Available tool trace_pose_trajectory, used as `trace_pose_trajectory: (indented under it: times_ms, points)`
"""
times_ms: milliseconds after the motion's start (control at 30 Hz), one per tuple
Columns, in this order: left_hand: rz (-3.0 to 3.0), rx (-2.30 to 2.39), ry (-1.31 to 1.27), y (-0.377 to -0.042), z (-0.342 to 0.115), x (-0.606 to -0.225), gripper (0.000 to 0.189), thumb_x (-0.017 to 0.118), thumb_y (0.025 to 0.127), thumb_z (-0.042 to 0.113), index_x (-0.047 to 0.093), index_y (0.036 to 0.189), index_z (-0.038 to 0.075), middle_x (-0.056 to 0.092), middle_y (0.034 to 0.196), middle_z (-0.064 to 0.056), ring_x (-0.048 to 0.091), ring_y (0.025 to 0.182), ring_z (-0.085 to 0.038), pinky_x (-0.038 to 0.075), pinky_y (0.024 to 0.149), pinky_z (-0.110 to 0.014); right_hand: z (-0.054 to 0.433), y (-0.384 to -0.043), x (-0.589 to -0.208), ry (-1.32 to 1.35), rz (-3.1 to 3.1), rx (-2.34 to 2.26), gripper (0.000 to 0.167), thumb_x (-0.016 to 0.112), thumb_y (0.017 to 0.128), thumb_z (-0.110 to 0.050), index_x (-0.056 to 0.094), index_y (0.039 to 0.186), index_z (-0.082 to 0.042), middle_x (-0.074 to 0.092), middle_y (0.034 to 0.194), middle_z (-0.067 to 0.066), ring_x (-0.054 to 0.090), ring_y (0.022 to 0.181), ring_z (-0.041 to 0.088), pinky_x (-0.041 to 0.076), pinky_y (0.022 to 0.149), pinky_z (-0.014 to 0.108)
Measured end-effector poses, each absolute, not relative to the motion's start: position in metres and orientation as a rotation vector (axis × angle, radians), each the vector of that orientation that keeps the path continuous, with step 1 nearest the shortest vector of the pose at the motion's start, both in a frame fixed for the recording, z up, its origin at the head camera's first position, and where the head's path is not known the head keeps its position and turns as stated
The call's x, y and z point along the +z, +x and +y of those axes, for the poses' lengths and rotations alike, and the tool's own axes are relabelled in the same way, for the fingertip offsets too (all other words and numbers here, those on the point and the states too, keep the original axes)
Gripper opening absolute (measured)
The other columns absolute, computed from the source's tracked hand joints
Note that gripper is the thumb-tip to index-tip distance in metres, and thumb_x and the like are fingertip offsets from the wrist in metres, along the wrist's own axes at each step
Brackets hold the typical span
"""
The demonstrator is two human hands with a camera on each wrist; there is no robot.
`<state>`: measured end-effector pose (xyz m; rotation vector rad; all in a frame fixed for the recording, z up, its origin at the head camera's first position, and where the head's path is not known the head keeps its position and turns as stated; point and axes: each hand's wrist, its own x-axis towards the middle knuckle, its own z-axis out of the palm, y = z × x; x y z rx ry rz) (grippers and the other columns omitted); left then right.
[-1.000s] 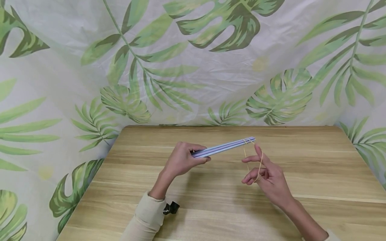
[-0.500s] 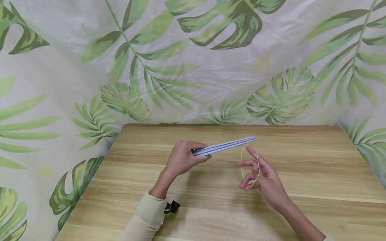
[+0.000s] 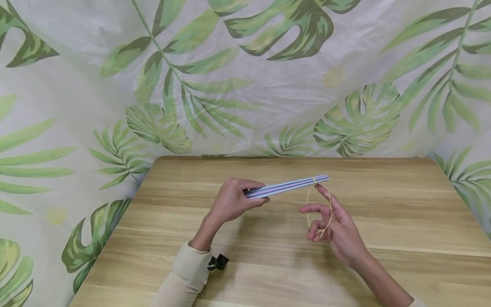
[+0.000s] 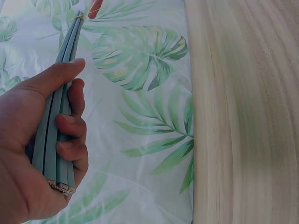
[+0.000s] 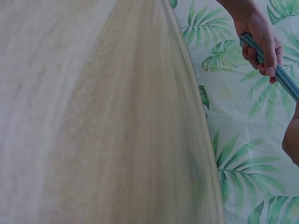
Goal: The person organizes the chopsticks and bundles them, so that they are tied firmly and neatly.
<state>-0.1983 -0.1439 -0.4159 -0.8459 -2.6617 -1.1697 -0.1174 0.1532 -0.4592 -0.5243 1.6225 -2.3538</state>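
Note:
My left hand (image 3: 232, 202) grips a bundle of bluish chopsticks (image 3: 284, 186) near one end, thumb along one side. The bundle is above the table and slants away to the right. In the left wrist view the fingers curl round the chopsticks (image 4: 52, 112), whose square butt ends show below the palm. A thin yellow rubber band (image 3: 331, 209) wraps the far end and stretches down in a loop round the bent fingers of my right hand (image 3: 341, 230). That hand's index fingertip is right by the wrapped end. The right wrist view shows only part of the right hand (image 5: 292, 140).
A wooden table (image 3: 402, 221) lies beneath both hands. Behind it hangs a leaf-patterned cloth (image 3: 284, 102). A small black device (image 3: 218, 262) sticks out at the left sleeve cuff.
My right hand has shifted slightly left, and its index finger has moved closer below the bundle. The band's strands on the chopsticks have drawn together. The left hand is almost still.

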Motion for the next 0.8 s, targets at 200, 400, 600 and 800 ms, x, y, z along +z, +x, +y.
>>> trace_pose_trajectory:
  times_ms: [200, 400, 600, 800]
  points:
    - [-2.644, -1.105, -0.979, -0.200, -0.150, -0.415, 0.021, 0.092, 0.086, 0.022, 0.086, 0.106, 0.015, 0.082, 0.092, 0.003, 0.065, 0.071, -0.002, 0.053, 0.068, -0.022, 0.158, -0.119, -0.458, -0.514, 1.590, -2.377, 0.051, 0.028, 0.119, -0.029, 0.014, 0.166, -0.016, 0.072, 0.124, -0.009, 0.073, 0.077, 0.007, 0.059, 0.068, 0.019]
    - [-2.631, -1.123, -1.088, -0.200, -0.155, -0.412, 0.017, 0.091, 0.088, 0.020, 0.086, 0.104, 0.018, 0.075, 0.082, 0.008, 0.054, 0.064, 0.000, 0.046, 0.061, -0.020, 0.165, -0.124, -0.459, -0.579, 1.557, -2.377, 0.048, 0.028, 0.119, -0.025, 0.030, 0.167, -0.028, 0.069, 0.119, -0.008, 0.073, 0.078, 0.007, 0.058, 0.067, 0.019]
    - [-2.634, -1.153, -1.135, -0.199, -0.156, -0.410, 0.018, 0.091, 0.087, 0.016, 0.086, 0.104, 0.017, 0.071, 0.076, 0.009, 0.049, 0.062, 0.001, 0.041, 0.058, -0.019, 0.173, -0.128, -0.458, -0.636, 1.534, -2.387, 0.048, 0.032, 0.119, -0.021, 0.033, 0.166, -0.024, 0.064, 0.117, -0.005, 0.072, 0.078, 0.006, 0.058, 0.067, 0.017]
    - [-2.648, -1.134, -1.197, -0.198, -0.155, -0.408, 0.014, 0.090, 0.086, 0.012, 0.085, 0.098, 0.018, 0.068, 0.075, 0.009, 0.048, 0.064, 0.001, 0.041, 0.060, -0.019, 0.180, -0.130, -0.455, -0.591, 1.622, -2.367, 0.047, 0.039, 0.117, -0.013, 0.038, 0.164, -0.018, 0.063, 0.116, -0.004, 0.070, 0.075, 0.006, 0.056, 0.063, 0.017]
